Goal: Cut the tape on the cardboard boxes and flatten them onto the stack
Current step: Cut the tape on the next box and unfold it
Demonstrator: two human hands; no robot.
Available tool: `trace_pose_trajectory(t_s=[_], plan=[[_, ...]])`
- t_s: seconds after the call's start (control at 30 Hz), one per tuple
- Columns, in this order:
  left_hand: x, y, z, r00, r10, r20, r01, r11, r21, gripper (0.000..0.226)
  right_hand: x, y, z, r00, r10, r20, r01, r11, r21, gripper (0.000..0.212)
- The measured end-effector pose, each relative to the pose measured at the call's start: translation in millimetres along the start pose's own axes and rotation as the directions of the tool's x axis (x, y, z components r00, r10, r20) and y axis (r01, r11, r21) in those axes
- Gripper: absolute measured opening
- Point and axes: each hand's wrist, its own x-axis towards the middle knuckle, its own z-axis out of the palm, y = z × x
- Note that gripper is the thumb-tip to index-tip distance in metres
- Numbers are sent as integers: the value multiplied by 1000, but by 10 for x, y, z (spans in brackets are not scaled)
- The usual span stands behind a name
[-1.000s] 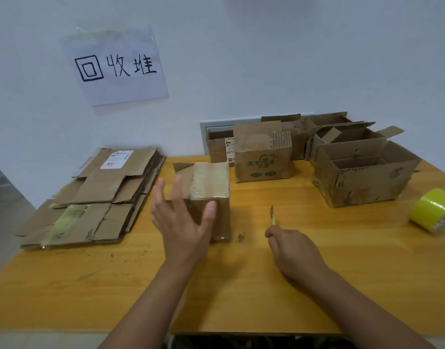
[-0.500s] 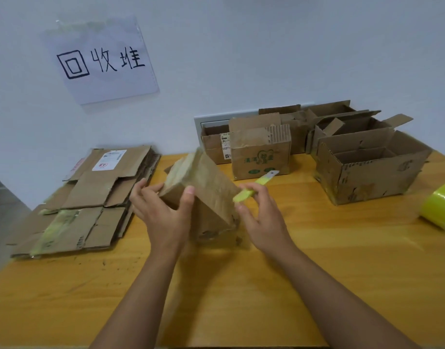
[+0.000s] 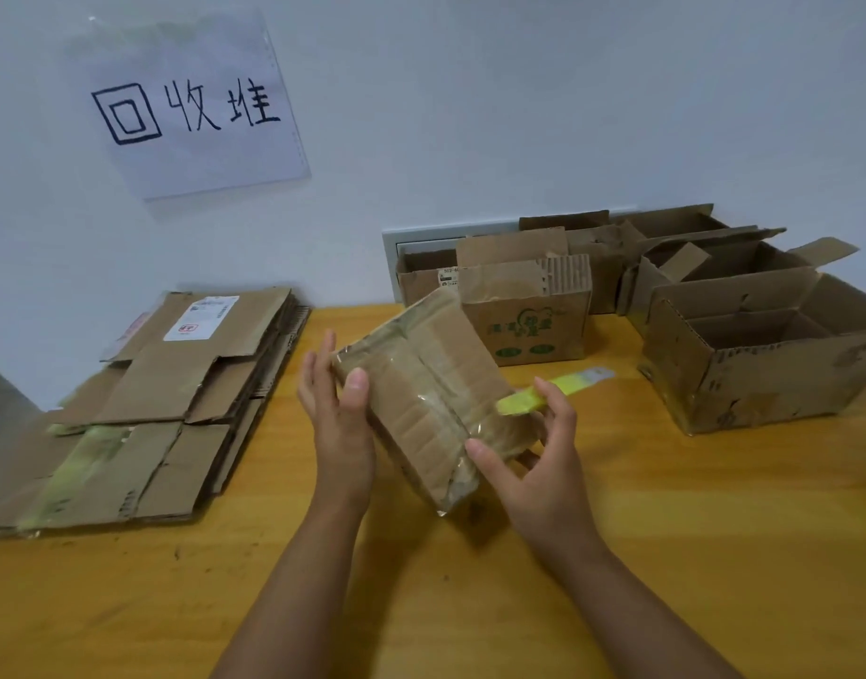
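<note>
A small brown cardboard box [image 3: 423, 389], sealed with clear tape, is tilted up off the wooden table [image 3: 666, 556] between both hands. My left hand [image 3: 340, 419] holds its upper left corner, thumb on the front face and fingers behind. My right hand [image 3: 534, 463] supports the box's lower right side while gripping a yellow utility knife [image 3: 551, 392], whose blade end points right. The stack of flattened cardboard [image 3: 151, 409] lies at the table's left.
Several open cardboard boxes stand at the back right: one with green print [image 3: 529, 330], a large one with a divider [image 3: 759, 365], more behind them. A paper sign with black characters [image 3: 191, 110] hangs on the wall.
My left hand took hold of the standing box and tipped it up. My right hand lifted the knife off the table and now also supports the box, which has turned further.
</note>
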Motion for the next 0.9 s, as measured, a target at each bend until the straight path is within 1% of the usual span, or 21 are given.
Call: trace_pose_trajectory(t_s=[0.03,0.13,0.17,0.23,0.27,0.37,0.43,0.5,0.53,0.57,0.67,0.7,0.73,0.8,0.83,0.87,0.9], plan=[[22,14,16,1000,-2,8,2,1000,-3,88,1,3,3,1000,-13,2,13,1000,-16,87],[82,54,-3,996,-72,57,74,996,-40,88,6,-21,14,999,-21,38,23,999,-47,87],[102,66,-37,992,-85,88,90,994,-55,83,2,-25,20,998,-28,49,31,998,-56,86],[143,86,-132,986,-80,148,85,996,-29,72,-10,-26,32,997,-35,65,39,998,-57,86],[152,101,-176,982,-70,176,71,997,-4,71,-13,-26,38,997,-34,70,38,998,-55,86],[119,148,-268,977,-23,214,-3,993,117,82,-20,-32,50,995,-68,78,75,994,-85,88],[71,194,-333,972,112,206,-154,967,201,74,-14,-24,37,991,-98,94,108,989,-104,89],[21,211,-397,920,284,270,-363,878,312,68,-11,-27,-1,989,-105,106,112,992,-64,84],[-10,196,-426,884,336,326,-444,822,357,70,-13,-43,-27,989,-101,106,104,994,-19,80],[-45,181,-452,856,354,377,-493,779,388,74,-12,-72,-54,989,-103,109,101,995,27,76],[-144,177,-539,817,360,449,-553,708,439,82,0,-197,-104,982,-132,134,115,986,124,70],[-174,182,-572,791,386,475,-597,655,462,83,10,-252,-108,982,-129,139,108,983,151,70],[-205,191,-599,748,422,513,-658,579,481,85,20,-311,-106,981,-132,141,109,981,161,70],[-267,220,-636,656,474,587,-755,425,500,86,26,-417,-100,976,-164,146,145,981,129,71],[-295,244,-646,632,482,607,-775,375,509,86,25,-458,-97,969,-185,162,171,980,99,72],[-321,268,-655,623,486,613,-781,347,519,85,25,-490,-94,962,-198,190,188,980,70,74],[-342,289,-665,628,484,609,-777,341,529,83,23,-514,-92,955,-197,220,191,980,49,76]])
